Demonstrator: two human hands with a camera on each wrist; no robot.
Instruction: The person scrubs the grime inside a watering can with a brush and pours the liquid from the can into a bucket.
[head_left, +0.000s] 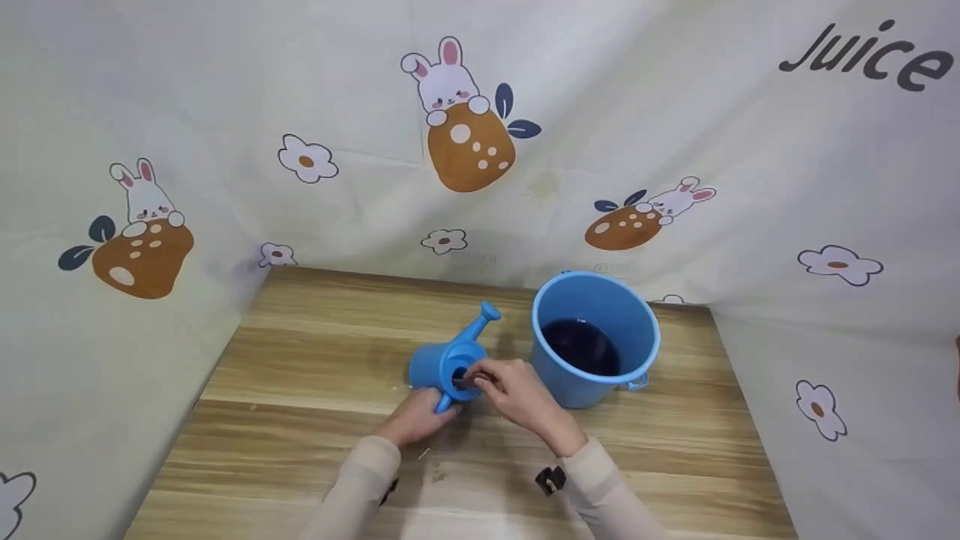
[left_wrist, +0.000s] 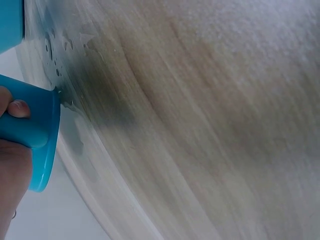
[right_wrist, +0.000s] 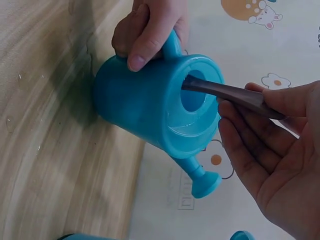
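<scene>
A blue watering can (head_left: 429, 366) stands on the wooden table, its spout pointing away to the right. My left hand (head_left: 415, 416) grips the can's handle, fingers wrapped round it in the right wrist view. My right hand (head_left: 517, 390) pinches a slim dark brown brush-like tool (right_wrist: 230, 94) between thumb and fingers. The tool's dark, frayed-looking tip reaches into the round opening on top of the can; how far it goes inside is hidden. Just right of my right hand is a blue bucket (head_left: 592, 388) holding dark liquid (head_left: 581, 346).
Wet drops (left_wrist: 56, 60) lie on the table (head_left: 300, 375) near the can's base. A pale cloth (head_left: 360, 210) printed with rabbits and flowers hangs behind and along both sides. The bucket's handle joint (head_left: 637, 382) sticks out at its right front.
</scene>
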